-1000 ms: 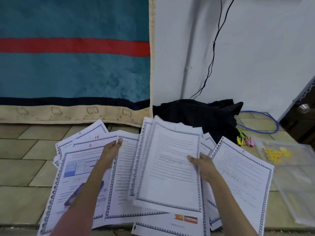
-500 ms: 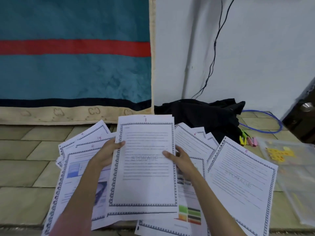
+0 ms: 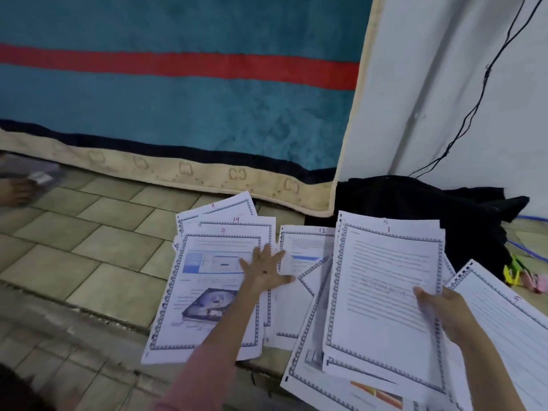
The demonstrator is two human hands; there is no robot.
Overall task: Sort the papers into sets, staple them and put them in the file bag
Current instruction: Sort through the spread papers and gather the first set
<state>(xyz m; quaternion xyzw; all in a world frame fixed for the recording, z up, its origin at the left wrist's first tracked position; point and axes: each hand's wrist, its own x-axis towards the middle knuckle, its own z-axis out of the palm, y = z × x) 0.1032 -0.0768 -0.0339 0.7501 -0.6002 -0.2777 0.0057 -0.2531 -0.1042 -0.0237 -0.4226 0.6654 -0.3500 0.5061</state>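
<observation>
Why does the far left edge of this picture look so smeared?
Head view: motion blur smears the grey object at the left edge; the page marked 4 stays fairly sharp; the wide lens bows the blue mat border; lighting is dim and even, without glare.

bare floor tiles (image 3: 98,247) open at left, papers (image 3: 219,292) spread ahead, black cloth (image 3: 415,197) and mattress (image 3: 178,114) blocking behind

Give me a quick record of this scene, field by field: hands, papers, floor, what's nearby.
left hand: open, flat on page 4
right hand: grips stack topped by page 1
loose pages: 9, 14, 12, 5
floor: tiled
nearby: black cloth, clips
</observation>
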